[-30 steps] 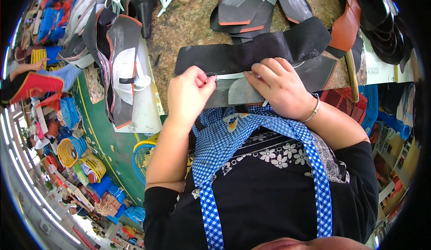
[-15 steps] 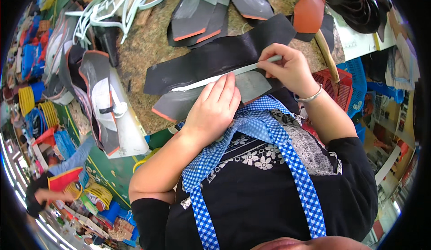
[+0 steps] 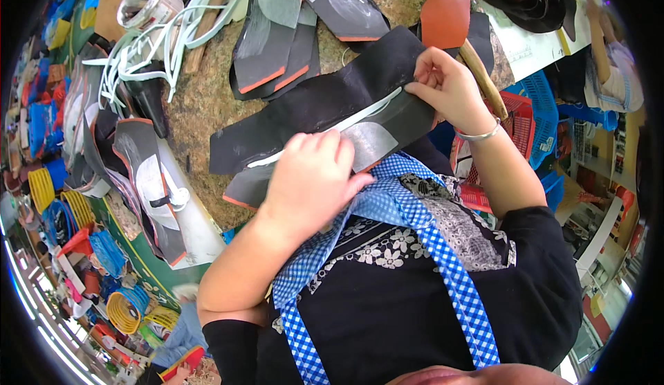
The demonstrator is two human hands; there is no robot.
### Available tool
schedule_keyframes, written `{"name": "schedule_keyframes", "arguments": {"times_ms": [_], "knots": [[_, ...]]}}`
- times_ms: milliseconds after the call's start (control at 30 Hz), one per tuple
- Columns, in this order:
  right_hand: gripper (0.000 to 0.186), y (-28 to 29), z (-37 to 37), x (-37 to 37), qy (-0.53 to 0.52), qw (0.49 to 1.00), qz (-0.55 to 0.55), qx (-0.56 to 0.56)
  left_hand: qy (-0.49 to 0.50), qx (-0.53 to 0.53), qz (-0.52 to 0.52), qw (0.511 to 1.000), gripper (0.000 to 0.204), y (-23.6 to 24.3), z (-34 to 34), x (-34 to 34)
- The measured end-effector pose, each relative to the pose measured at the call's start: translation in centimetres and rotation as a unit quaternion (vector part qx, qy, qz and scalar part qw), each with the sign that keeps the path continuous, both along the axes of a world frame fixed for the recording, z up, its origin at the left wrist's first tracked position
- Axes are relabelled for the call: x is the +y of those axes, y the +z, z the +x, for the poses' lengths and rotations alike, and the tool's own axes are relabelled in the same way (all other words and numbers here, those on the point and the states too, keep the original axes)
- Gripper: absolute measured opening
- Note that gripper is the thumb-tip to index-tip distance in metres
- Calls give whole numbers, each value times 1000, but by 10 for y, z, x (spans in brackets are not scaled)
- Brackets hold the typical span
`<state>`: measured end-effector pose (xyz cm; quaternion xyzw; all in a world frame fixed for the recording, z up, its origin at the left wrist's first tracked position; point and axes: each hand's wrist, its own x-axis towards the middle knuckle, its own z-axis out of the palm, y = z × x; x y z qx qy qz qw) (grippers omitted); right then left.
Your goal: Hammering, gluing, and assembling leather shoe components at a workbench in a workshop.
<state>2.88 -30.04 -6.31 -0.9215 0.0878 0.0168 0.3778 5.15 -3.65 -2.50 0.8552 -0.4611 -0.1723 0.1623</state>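
A long black panel (image 3: 304, 118) lies slantwise on the bench in front of me. Along its near edge runs a narrow white strip (image 3: 366, 113), bordering a grey shoe-upper piece (image 3: 370, 141) with an orange edge. My left hand (image 3: 308, 181) rests over the strip and grey piece, fingers bent downward and thumb apart; the fingertips are partly hidden. At the strip's right end my right hand (image 3: 448, 91) is closed in a pinch, thumb and forefinger on the strip end. The other right fingers are curled in.
More grey pieces (image 3: 270, 46) with orange edges lie beyond. Pale strips (image 3: 149, 60) hang beside a white tub (image 3: 149, 3) at far left. A wooden-handled tool (image 3: 484, 77) is by an orange-brown piece (image 3: 445, 11). Red (image 3: 515, 118) and blue baskets (image 3: 539, 108) stand right of the bench.
My left hand has shifted left along the strip, its fingers more bent. The strip's right end, formerly sticking out past my right fingers, now lies down along the panel edge.
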Motion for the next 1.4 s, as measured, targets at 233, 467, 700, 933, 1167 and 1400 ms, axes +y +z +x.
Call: {"name": "schedule_keyframes", "arguments": {"times_ms": [233,467,700,933,1167,1400], "knots": [[46,-9,-41,24,182,937,-198,-224,206,-110,-113,966,34,-26,44,-22],[38,-7,-49,12,161,949,-194,-191,-33,-253,-132,958,6,-14,-17,-29],[24,-9,-42,-8,-51,992,92,-72,-61,-268,-64,959,12,-37,-34,-31],[34,-18,-36,1,-3,945,-210,-252,-56,-232,-28,971,14,-35,-30,-34],[81,-4,-55,-2,275,930,-228,-92,-21,-231,-95,968,12,-35,-36,-12],[75,-13,-46,37,389,897,-134,-163,186,-246,30,951,47,-4,-18,2]]}}
